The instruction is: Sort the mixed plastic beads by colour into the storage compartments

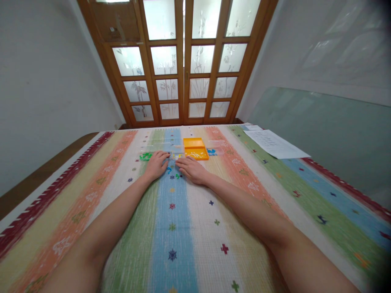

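Note:
My left hand (157, 164) rests at the near side of the clear containers, its fingers stretched to the right and its thumb apart. Just left of it, small green pieces (145, 156) lie in a clear box. My right hand (192, 169) lies palm down with its fingers stretched left, in front of an orange open case (193, 142) that holds small white pieces (198, 155). Small yellow pieces (177, 155) show between the hands, beyond the fingertips. Loose blue pieces (169, 170) and green pieces (177, 176) lie on the cloth between the hands. Nothing held is visible in either hand.
Small blue pieces (211, 151) sit in a clear box right of the orange case. Printed paper sheets (275, 143) lie at the table's far right. A striped tablecloth (171, 248) covers the table. Wooden doors with glass panes (183, 81) stand beyond it.

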`<state>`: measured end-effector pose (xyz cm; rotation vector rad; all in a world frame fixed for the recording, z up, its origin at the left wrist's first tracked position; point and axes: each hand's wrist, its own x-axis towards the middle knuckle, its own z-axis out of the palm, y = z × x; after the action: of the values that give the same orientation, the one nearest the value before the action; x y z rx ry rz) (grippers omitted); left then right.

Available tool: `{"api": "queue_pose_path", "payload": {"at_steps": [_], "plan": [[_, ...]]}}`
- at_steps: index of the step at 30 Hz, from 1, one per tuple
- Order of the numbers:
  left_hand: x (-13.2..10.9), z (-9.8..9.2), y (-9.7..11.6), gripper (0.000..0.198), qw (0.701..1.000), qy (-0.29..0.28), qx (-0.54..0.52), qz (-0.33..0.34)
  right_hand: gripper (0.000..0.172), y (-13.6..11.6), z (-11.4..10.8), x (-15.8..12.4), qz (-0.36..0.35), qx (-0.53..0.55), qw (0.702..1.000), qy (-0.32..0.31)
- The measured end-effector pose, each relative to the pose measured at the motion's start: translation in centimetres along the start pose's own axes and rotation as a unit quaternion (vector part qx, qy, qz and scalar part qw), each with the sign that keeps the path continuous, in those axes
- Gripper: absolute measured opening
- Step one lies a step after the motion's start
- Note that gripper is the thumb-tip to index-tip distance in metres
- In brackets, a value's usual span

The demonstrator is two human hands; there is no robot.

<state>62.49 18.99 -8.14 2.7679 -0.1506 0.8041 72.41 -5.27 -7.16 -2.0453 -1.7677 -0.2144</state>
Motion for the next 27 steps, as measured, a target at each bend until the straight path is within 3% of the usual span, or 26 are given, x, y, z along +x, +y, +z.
{"api": "queue_pose_path", "payload": {"at_steps": [4, 9, 18, 22, 27], "plan": [[0.0, -0.1, 0.1, 0.034, 1.0, -0.007, 0.006, 0.007, 0.046, 2.1, -1.7, -0.6, 0.064, -0.022, 0.994, 0.084], [0.0, -0.2, 0.3, 0.036, 1.0, -0.016, 0.006, 0.009, 0.052, 5.6, -3.9, -1.8, 0.223, -0.053, 0.957, 0.18], [0.0, -0.6, 0.5, 0.038, 1.0, -0.03, -0.005, 0.005, 0.051, 8.9, -4.5, -3.2, 0.378, -0.139, 0.905, 0.14], [-0.1, -0.4, 0.4, 0.037, 0.999, -0.033, -0.01, 0.008, 0.05, 9.6, -4.3, -3.4, 0.372, -0.146, 0.905, 0.144], [-0.1, -0.5, 0.1, 0.036, 1.0, -0.03, -0.005, 0.005, 0.041, 7.4, -3.7, -2.4, 0.279, -0.076, 0.944, 0.156]]}}
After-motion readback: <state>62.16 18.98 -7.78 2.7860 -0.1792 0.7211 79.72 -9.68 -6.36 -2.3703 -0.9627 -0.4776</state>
